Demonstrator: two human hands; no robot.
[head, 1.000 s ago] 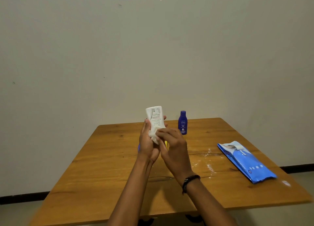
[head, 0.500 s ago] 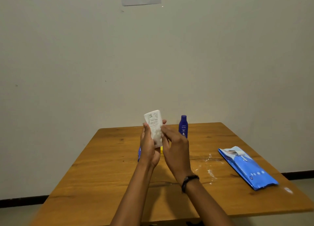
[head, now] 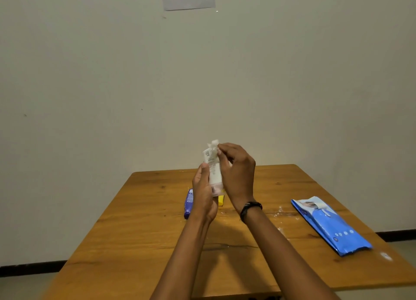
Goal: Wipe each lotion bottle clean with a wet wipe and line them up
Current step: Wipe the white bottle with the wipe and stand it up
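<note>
While wiping is in hand: white plastic lotion bottle [head: 212, 169], upright above wooden worktop [head: 139, 232], left hand [head: 202, 193] grip wrapped round it; right hand [head: 238, 175] pinches white wet wipe [head: 213, 143] at twelve o'clock end. Next, likely: line up.

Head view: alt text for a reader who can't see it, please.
A person's left hand holds a white lotion bottle above a wooden table while the right hand pinches a wet wipe against its top end. A blue wipes pack lies at the table's right; a purple item and a yellow item lie behind the hands.
</note>
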